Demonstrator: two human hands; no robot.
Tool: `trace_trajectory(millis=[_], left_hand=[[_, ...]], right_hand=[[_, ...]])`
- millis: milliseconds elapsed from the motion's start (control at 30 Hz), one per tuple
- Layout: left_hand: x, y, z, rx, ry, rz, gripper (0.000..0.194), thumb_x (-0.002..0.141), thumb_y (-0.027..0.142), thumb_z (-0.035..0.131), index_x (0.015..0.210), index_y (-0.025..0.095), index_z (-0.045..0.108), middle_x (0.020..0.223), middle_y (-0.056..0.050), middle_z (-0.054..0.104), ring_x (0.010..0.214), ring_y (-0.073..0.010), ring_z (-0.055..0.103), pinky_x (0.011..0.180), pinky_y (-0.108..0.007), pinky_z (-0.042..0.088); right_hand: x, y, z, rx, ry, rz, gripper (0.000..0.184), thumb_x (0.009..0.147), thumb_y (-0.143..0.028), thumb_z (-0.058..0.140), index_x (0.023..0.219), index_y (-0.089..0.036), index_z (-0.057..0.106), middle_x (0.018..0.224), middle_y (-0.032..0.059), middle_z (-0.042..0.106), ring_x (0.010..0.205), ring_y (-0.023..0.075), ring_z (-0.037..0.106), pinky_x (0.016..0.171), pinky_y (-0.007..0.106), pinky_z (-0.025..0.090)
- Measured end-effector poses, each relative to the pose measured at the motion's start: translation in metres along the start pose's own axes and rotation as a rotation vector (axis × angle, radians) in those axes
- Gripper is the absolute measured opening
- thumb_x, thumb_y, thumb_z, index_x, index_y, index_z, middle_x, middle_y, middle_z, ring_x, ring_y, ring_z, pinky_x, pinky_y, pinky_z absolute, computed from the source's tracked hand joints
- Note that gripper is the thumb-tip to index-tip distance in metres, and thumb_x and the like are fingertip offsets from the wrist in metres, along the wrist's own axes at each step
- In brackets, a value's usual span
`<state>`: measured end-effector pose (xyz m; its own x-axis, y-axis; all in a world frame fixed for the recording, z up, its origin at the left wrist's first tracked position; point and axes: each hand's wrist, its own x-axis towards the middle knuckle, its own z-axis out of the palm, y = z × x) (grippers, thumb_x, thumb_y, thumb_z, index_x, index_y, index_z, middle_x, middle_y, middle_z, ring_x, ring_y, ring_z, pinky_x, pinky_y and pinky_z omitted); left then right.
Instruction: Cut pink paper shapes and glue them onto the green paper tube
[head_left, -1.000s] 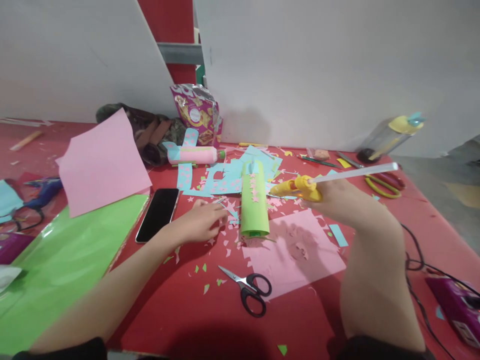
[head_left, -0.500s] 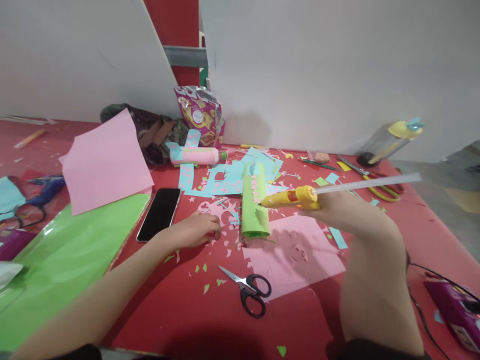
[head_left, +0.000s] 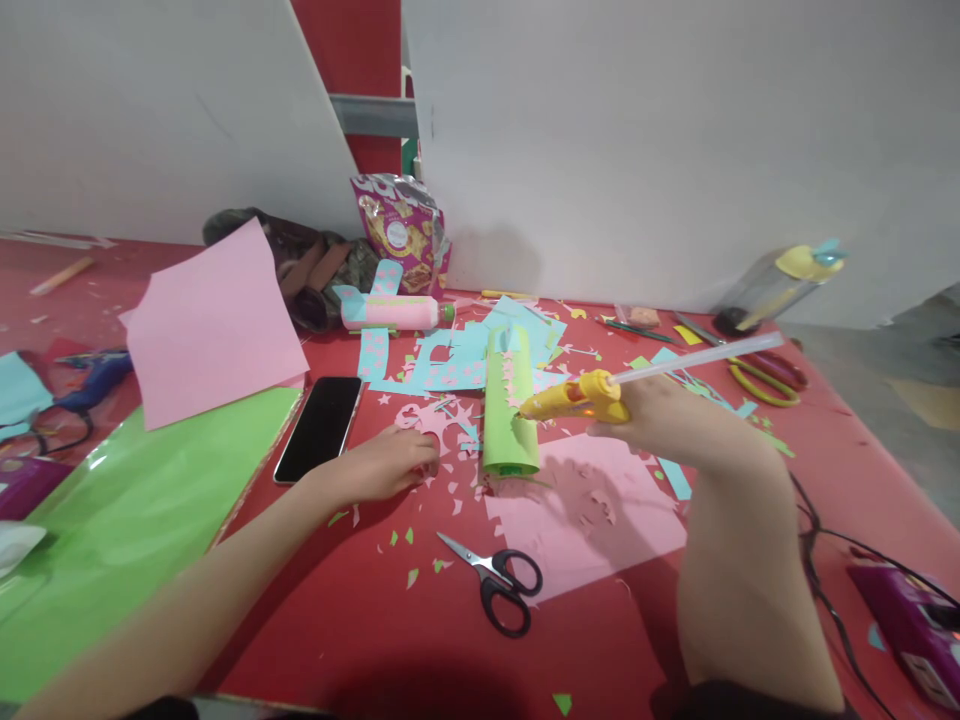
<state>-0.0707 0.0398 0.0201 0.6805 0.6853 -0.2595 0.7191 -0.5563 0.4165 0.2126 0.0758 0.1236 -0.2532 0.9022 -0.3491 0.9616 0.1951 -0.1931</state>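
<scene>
My right hand (head_left: pixel 652 410) grips a yellow glue gun (head_left: pixel 574 395) with a long clear glue stick (head_left: pixel 697 357) sticking out of its back. The gun's nozzle is at the right side of a paper-wrapped green cylinder (head_left: pixel 510 435), which lies on the table with a row of small pink cutouts (head_left: pixel 508 375) along its top. My left hand (head_left: pixel 401 460) rests on the table left of the cylinder, fingers curled in among pink paper scraps (head_left: pixel 427 415); anything under them is hidden. Black-handled scissors (head_left: pixel 495 575) lie nearer me, partly over a pink sheet (head_left: pixel 600 515).
A phone (head_left: pixel 319 430), a green sheet (head_left: pixel 172 500) and a pink sheet (head_left: pixel 217 325) are at the left. Behind stand a snack bag (head_left: pixel 401 235) and a pink paper-wrapped bottle (head_left: pixel 394 312). A black cable (head_left: pixel 814 560) trails at the right, near larger scissors (head_left: pixel 765 380).
My right hand and the glue gun's back end have shifted slightly left, and the glue stick tilts up more. The nozzle stays by the green cylinder. My left hand has hardly moved.
</scene>
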Motion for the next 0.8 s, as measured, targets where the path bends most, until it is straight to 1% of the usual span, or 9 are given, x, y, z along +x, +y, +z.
trace_trajectory(millis=[100, 167, 267, 500, 700, 800], left_hand=[[-0.0016, 0.0011, 0.0003, 0.015, 0.014, -0.011, 0.013, 0.076, 0.012, 0.047, 0.082, 0.018, 0.057, 0.089, -0.003, 0.059, 0.083, -0.0168, 0.054, 0.075, -0.03, 0.034], [-0.0018, 0.0011, 0.0009, 0.03, 0.013, -0.012, 0.014, 0.076, 0.01, 0.046, 0.083, 0.018, 0.057, 0.089, -0.003, 0.059, 0.084, -0.0168, 0.054, 0.076, -0.03, 0.034], [-0.001, 0.0007, 0.0017, 0.04, -0.004, -0.018, 0.015, 0.078, 0.011, 0.045, 0.083, 0.018, 0.057, 0.089, -0.002, 0.059, 0.084, -0.0166, 0.054, 0.076, -0.031, 0.034], [0.0013, 0.003, 0.0, 0.052, -0.031, -0.044, 0.017, 0.078, 0.009, 0.043, 0.075, 0.016, 0.059, 0.085, -0.003, 0.06, 0.082, -0.0168, 0.054, 0.074, -0.031, 0.034], [0.0011, 0.0049, -0.0009, 0.06, -0.041, -0.049, 0.018, 0.077, 0.008, 0.044, 0.075, 0.016, 0.059, 0.084, -0.003, 0.06, 0.081, -0.0164, 0.054, 0.074, -0.03, 0.034], [0.0008, 0.0047, -0.001, 0.065, -0.038, -0.05, 0.019, 0.078, 0.008, 0.042, 0.076, 0.016, 0.06, 0.083, -0.002, 0.061, 0.081, -0.016, 0.054, 0.074, -0.03, 0.034]], right_hand=[[0.0018, 0.0004, 0.0011, -0.023, -0.007, 0.017, 0.018, 0.068, -0.034, 0.049, 0.077, -0.02, 0.057, 0.059, 0.0023, 0.051, 0.051, 0.0174, 0.05, 0.045, 0.028, 0.035], [0.0025, 0.0005, 0.0015, -0.031, -0.018, 0.01, 0.018, 0.068, -0.034, 0.048, 0.076, -0.02, 0.056, 0.063, 0.0025, 0.052, 0.052, 0.017, 0.05, 0.045, 0.027, 0.036], [0.0026, 0.0003, 0.0015, -0.037, -0.023, -0.005, 0.017, 0.069, -0.034, 0.047, 0.075, -0.02, 0.055, 0.064, 0.0017, 0.052, 0.052, 0.0152, 0.05, 0.045, 0.025, 0.036], [0.0045, 0.0025, 0.0036, -0.055, 0.002, 0.026, 0.021, 0.067, -0.04, 0.049, 0.071, -0.019, 0.052, 0.067, 0.0017, 0.05, 0.051, 0.0136, 0.048, 0.043, 0.025, 0.035], [0.0049, 0.0032, 0.0043, -0.025, 0.006, 0.015, 0.018, 0.066, -0.036, 0.052, 0.07, -0.019, 0.053, 0.065, 0.003, 0.052, 0.051, 0.0159, 0.05, 0.042, 0.027, 0.035], [0.0052, 0.0026, 0.0039, -0.028, 0.014, 0.013, 0.018, 0.065, -0.036, 0.053, 0.069, -0.019, 0.053, 0.066, 0.0037, 0.052, 0.055, 0.0182, 0.052, 0.044, 0.028, 0.036]])
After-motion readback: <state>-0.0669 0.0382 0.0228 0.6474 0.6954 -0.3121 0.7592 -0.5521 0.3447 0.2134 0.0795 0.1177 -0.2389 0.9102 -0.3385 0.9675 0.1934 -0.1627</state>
